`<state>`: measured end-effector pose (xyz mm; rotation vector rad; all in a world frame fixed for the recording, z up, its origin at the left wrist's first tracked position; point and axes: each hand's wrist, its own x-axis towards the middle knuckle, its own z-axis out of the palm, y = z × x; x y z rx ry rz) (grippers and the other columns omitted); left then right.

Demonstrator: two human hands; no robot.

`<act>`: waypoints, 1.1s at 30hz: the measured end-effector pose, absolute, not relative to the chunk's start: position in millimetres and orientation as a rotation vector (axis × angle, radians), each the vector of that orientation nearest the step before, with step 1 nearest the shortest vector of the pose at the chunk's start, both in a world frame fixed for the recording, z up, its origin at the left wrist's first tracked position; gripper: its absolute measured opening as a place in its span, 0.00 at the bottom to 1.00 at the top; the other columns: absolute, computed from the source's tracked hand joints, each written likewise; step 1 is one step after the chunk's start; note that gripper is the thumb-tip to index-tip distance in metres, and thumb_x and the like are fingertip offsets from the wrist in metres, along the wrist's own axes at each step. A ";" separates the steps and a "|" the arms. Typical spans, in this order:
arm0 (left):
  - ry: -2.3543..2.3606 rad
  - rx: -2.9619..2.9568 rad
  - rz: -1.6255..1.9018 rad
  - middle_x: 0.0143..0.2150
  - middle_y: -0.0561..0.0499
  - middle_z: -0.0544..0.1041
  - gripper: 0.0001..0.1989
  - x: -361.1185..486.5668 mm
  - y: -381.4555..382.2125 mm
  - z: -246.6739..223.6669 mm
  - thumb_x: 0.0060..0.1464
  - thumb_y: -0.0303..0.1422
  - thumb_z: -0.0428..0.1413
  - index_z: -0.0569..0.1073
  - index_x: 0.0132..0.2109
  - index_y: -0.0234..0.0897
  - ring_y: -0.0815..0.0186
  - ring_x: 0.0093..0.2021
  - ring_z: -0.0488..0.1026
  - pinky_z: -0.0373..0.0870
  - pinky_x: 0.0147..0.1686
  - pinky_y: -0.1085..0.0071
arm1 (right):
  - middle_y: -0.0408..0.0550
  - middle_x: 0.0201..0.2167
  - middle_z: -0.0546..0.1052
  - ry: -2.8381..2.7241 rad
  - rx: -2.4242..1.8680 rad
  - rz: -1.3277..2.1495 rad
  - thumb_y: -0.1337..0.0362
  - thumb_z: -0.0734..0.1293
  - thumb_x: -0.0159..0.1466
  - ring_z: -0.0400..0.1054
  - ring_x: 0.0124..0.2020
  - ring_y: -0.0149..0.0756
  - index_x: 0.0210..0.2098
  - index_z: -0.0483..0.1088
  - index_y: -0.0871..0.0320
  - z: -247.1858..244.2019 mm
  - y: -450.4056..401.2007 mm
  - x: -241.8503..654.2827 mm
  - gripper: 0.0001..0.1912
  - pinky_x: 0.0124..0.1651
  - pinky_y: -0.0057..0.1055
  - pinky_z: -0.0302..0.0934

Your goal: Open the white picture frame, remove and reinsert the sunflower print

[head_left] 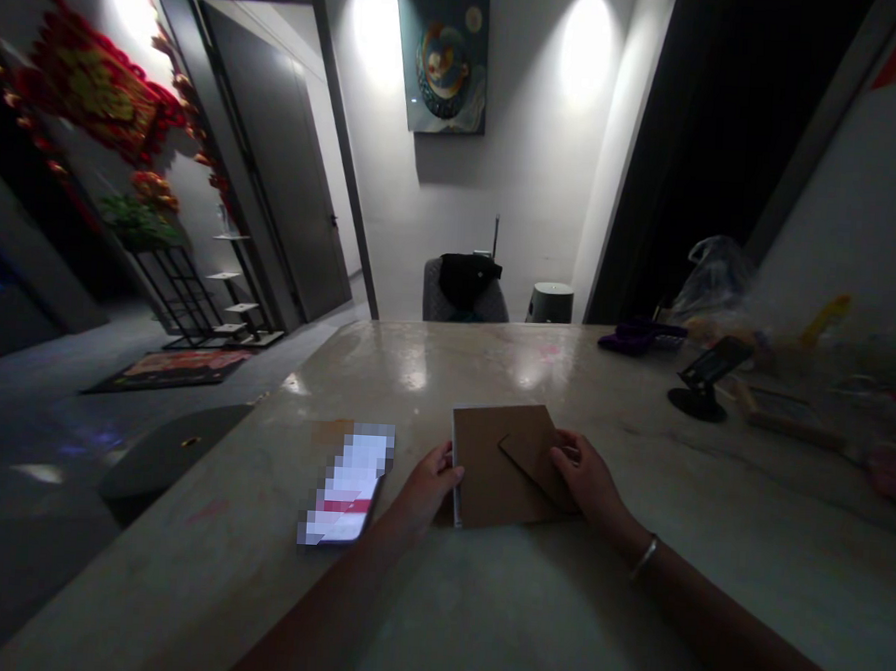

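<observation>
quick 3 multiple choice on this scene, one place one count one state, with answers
1. Where does the phone lie relative to the left hand?
A) To its left
B) To its right
C) Beneath it

2. How many silver bangles show on the wrist of the right hand?
A) None
B) One
C) Three

3. How does the flat brown board lie?
A) Flat on the polished counter
B) Standing upright
C) Lifted clear in the air

1: A, the phone lies left of the hand, apart from it.
2: B, a single bangle circles the wrist.
3: A, the board rests flat under both hands, the right one on its flap.
</observation>
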<state>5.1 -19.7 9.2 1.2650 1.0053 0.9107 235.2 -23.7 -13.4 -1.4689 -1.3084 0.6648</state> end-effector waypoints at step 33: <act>1.029 0.746 1.133 0.39 0.44 0.76 0.09 1.6 -17.3 10.3 0.49 0.26 0.50 0.69 0.40 0.33 0.61 0.41 0.72 0.67 0.42 0.63 | 0.55 0.43 0.73 -0.960 -0.796 1.891 0.61 0.59 0.60 0.69 0.42 0.40 0.44 0.65 0.63 7.2 -40.3 236.2 0.16 0.50 0.39 0.59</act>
